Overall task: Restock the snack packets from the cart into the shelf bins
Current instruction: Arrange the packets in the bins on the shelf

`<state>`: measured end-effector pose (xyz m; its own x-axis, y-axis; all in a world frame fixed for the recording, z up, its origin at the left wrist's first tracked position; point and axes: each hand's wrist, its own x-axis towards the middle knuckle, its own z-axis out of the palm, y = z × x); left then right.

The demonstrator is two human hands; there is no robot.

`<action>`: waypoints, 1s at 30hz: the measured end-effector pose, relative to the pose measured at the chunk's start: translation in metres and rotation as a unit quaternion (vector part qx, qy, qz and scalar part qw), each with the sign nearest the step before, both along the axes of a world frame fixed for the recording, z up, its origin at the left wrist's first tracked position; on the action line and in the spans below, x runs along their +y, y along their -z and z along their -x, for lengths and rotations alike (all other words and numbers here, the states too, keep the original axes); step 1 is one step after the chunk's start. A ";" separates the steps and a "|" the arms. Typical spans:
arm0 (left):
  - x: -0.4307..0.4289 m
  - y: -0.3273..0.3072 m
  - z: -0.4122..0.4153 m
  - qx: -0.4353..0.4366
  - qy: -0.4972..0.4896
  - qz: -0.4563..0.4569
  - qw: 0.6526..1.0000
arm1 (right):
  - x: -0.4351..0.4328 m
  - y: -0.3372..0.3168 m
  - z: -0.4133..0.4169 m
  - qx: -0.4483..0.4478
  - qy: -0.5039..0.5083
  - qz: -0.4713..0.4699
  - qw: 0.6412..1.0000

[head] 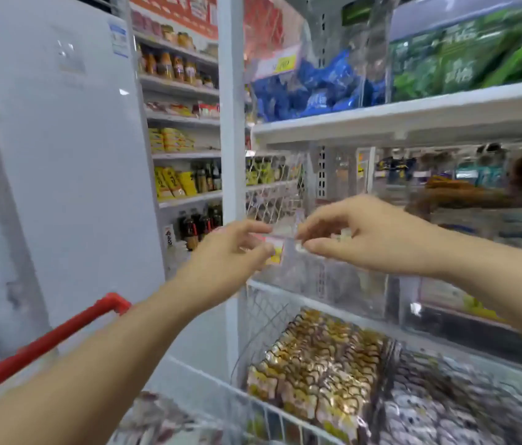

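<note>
1. My left hand (pixel 230 252), at the centre of the frame, had its thumb and forefinger curled round the left end of a small label (pixel 275 248).
2. My right hand (pixel 359 236) pinched the label's right end, with its other fingers loosely curled.
3. The label sat at the front edge of a clear shelf bin (pixel 343 279), just behind both hands; blur hid how it was fixed.
4. The gold snack packets (pixel 314 358) lay in the cart (pixel 221 384) at lower centre, with its red handle (pixel 44 342) at lower left.
5. Blue packets (pixel 311 91) and green packets (pixel 478 53) filled the bins at upper right.
</note>
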<state>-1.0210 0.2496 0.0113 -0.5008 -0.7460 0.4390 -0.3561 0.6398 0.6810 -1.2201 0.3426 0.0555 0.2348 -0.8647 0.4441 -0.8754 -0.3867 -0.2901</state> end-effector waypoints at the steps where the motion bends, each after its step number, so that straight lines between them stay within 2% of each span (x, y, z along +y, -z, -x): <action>1: 0.007 0.013 -0.016 0.009 -0.001 -0.017 1.000 | 0.005 0.013 -0.015 -0.013 -0.015 -0.006 1.000; 5: 0.033 0.084 -0.082 -0.029 -0.038 -0.088 0.995 | 0.013 0.093 -0.064 -0.077 -0.056 -0.077 0.992; 9: 0.051 0.147 -0.136 -0.084 -0.079 -0.117 0.986 | 0.012 0.178 -0.102 -0.064 -0.085 -0.154 0.982; 11: 0.060 0.166 -0.153 -0.136 -0.087 -0.130 0.978 | 0.010 0.211 -0.119 -0.043 -0.100 -0.186 0.977; 14: 0.067 0.187 -0.171 -0.253 -0.084 -0.099 0.959 | 0.006 0.248 -0.138 -0.035 -0.077 -0.242 0.967; 17: 0.072 0.197 -0.178 -0.352 -0.089 -0.052 0.930 | 0.003 0.271 -0.152 -0.052 -0.037 -0.316 0.947; 20: 0.076 0.201 -0.179 -0.389 -0.080 -0.009 0.918 | 0.005 0.286 -0.163 -0.115 -0.020 -0.365 0.924; 25: 0.080 0.202 -0.188 -0.445 -0.013 -0.037 0.895 | 0.011 0.292 -0.163 -0.136 -0.010 -0.359 0.924; 30: 0.091 0.201 -0.180 -0.515 0.011 -0.014 0.857 | 0.019 0.284 -0.144 -0.204 0.007 -0.323 0.924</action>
